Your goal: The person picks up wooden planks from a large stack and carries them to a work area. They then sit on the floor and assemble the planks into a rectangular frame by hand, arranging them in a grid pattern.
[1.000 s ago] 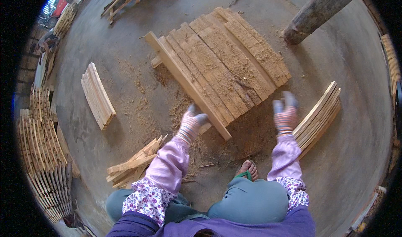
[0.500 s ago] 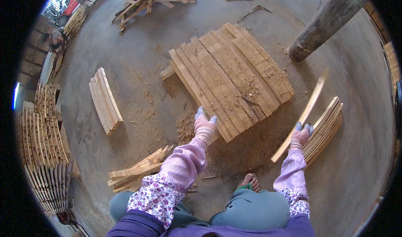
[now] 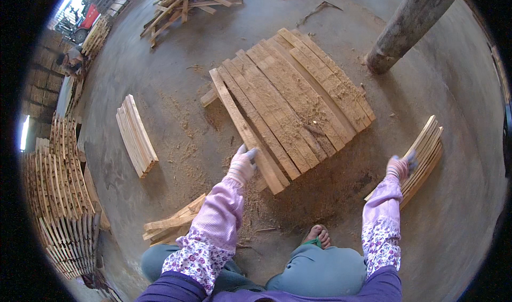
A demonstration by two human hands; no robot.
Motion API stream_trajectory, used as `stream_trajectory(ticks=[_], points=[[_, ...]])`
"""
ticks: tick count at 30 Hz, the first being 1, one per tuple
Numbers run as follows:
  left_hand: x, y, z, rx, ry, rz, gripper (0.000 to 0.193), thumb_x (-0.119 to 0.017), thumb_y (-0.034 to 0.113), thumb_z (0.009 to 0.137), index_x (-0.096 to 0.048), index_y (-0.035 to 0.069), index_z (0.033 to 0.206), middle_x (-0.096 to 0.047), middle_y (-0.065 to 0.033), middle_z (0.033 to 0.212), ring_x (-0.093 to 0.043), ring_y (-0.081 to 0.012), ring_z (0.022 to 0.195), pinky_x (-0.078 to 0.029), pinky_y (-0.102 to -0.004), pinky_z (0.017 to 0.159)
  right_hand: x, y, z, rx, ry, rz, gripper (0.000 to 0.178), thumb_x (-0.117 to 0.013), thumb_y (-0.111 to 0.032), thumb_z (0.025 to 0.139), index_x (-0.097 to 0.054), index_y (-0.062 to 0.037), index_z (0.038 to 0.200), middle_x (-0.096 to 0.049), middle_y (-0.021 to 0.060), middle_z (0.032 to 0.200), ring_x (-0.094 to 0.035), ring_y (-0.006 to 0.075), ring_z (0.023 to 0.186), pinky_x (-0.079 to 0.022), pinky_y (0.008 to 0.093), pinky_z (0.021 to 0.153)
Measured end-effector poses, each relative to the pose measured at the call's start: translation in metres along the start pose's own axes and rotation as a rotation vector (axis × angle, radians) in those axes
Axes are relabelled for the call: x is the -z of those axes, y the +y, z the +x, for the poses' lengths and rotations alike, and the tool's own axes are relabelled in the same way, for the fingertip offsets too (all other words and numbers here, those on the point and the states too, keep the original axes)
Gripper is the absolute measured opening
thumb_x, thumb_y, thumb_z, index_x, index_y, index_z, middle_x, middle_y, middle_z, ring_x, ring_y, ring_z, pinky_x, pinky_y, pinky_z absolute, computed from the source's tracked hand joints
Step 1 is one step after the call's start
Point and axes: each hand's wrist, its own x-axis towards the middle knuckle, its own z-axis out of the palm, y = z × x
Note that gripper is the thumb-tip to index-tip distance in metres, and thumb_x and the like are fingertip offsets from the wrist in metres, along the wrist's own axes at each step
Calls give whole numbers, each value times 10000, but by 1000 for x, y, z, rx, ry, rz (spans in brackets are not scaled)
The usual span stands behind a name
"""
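My left hand [image 3: 242, 164], in a pale striped glove, grips the near left edge of a wooden plank [image 3: 250, 136]. This plank is the leftmost of a row laid side by side, and a narrow dark gap parts it from its neighbours. The other planks [image 3: 288, 99] are strewn with sawdust. At the right, my gloved right hand [image 3: 400, 167] is closed over a narrow wooden slat [image 3: 373, 193] on a small stack of slats [image 3: 426, 160]. Its fingertips are slightly blurred.
A neat slat stack [image 3: 137, 136] stands on the left, with loose wood pieces [image 3: 170, 222] beside my left knee. A round post [image 3: 410, 27] rises at the far right. Beyond the planks lies a scrap-wood heap [image 3: 186, 3]. Another person [image 3: 72, 61] is at the far left.
My right hand has brought its slat right and down onto the right stack. My left hand has shifted left and nearer, drawing the leftmost plank away from the row.
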Motion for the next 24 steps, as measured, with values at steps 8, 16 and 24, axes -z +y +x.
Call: stream_trajectory(ticks=[8, 16, 24], points=[[72, 5, -24, -126, 382, -197, 300, -514, 226, 895, -557, 88, 1159, -594, -104, 801, -604, -272, 641, -554, -472, 581, 136, -203, -214, 1425, -622, 653, 527, -586, -483, 911, -545, -235, 1374, -480, 187, 1412, -450, 347, 1308, -334, 517, 1082], [54, 4, -31, -196, 420, 54, 295, -728, 239, 897, -531, 100, 1067, -521, 0, 696, -466, -130, 483, -413, -306, 414, 146, -248, -263, 1671, -747, 204, 397, -529, -331, 932, -574, -178, 1295, -471, 190, 1435, -448, 407, 1327, -376, 552, 1065], [44, -10, -7, -275, 394, 408, 474, -802, 113, 797, -543, 30, 1184, -660, -68, 960, -605, -173, 752, -502, -310, 646, 158, -236, -241, 1163, -898, 852, 467, -598, -60, 783, -578, -112, 1247, -620, 205, 1130, -598, 388, 1076, -495, 445, 957]])
